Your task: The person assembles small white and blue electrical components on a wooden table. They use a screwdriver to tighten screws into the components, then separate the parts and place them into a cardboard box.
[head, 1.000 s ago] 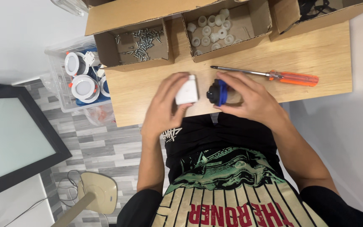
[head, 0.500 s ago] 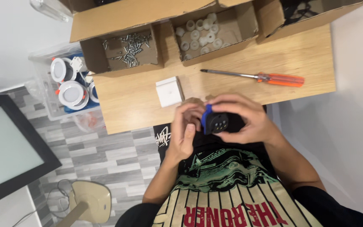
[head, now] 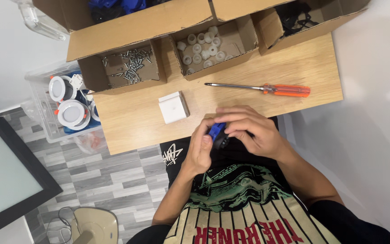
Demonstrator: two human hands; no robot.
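Blue part in both hands, boxed screws

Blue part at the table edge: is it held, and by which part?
Yes. Both hands hold the small blue and black part: left hand cups its near side, right hand covers its top and far side.

Just beyond your fingers, an orange-handled screwdriver lies on the tabletop. A white square box sits left of them; cardboard boxes of screws and white caps lie farther.
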